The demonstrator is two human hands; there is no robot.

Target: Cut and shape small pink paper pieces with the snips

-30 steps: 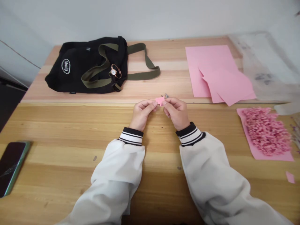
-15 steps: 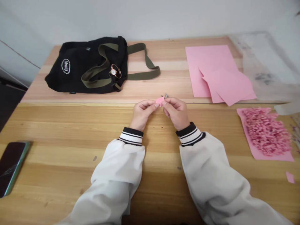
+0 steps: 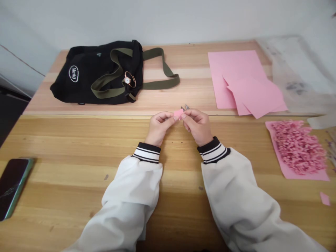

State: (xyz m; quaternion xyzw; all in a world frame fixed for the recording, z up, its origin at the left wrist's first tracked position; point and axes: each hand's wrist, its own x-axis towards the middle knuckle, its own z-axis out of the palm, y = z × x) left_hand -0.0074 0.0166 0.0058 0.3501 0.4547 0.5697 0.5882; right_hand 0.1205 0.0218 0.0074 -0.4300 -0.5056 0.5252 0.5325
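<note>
A small pink paper piece (image 3: 179, 113) is pinched between both hands just above the wooden table (image 3: 78, 147). My left hand (image 3: 159, 126) grips its left edge with thumb and fingers curled. My right hand (image 3: 198, 124) pinches its right edge, fingers folded in. Thin metal tips (image 3: 185, 107), perhaps of scissors, poke out behind my right hand; I cannot tell whether that hand holds them.
A black bag (image 3: 99, 72) with olive straps and a wristwatch (image 3: 129, 79) lies at the back left. Pink paper sheets (image 3: 241, 80) lie at the back right. A pink sheet heaped with small pink paper bits (image 3: 298, 147) sits right. A phone (image 3: 12, 185) lies at the left edge.
Almost nothing moved; the fingertips shifted slightly on the pink piece, which looks a little more folded in.
</note>
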